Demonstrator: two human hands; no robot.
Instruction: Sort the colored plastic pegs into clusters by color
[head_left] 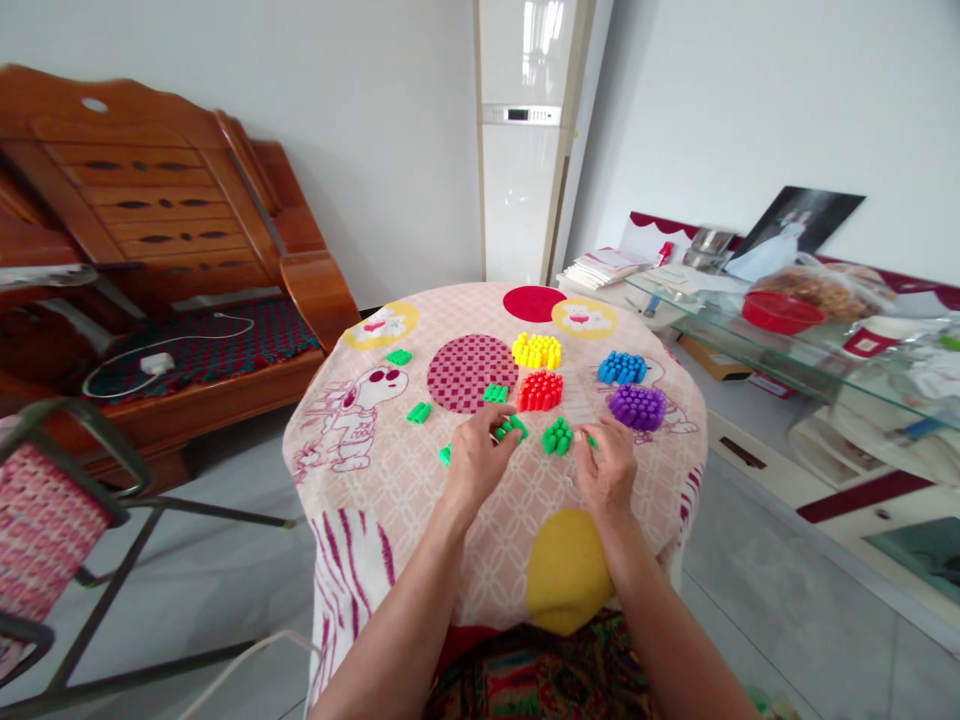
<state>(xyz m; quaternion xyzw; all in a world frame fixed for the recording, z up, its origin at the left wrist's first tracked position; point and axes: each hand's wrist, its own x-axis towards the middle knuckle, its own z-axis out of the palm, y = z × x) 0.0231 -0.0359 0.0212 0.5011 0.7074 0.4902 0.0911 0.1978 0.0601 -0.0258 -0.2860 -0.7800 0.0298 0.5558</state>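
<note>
My left hand [480, 450] is at the middle of the table, thumb and index finger closed around a few small green plastic pegs [512, 429]. To its right, my right hand [609, 465] pinches what looks like a green peg [591, 441] at its fingertips. Between the hands stands a cluster of upright green pegs [557, 436]. Just beyond are grouped red pegs [541, 391] and yellow pegs [536, 351]. Blue pegs [622, 368] and purple pegs [637, 407] form two more clusters at the right. Several green pieces lie loose at the left, including a green bundle [419, 412].
A patterned cloth [420, 490] covers the round table and hangs over its edge. On the left are a wooden bench [165, 210] and a metal-framed chair [56, 530]. A glass-topped cabinet [847, 375] stands at the right, carrying a red bowl [782, 311] and papers.
</note>
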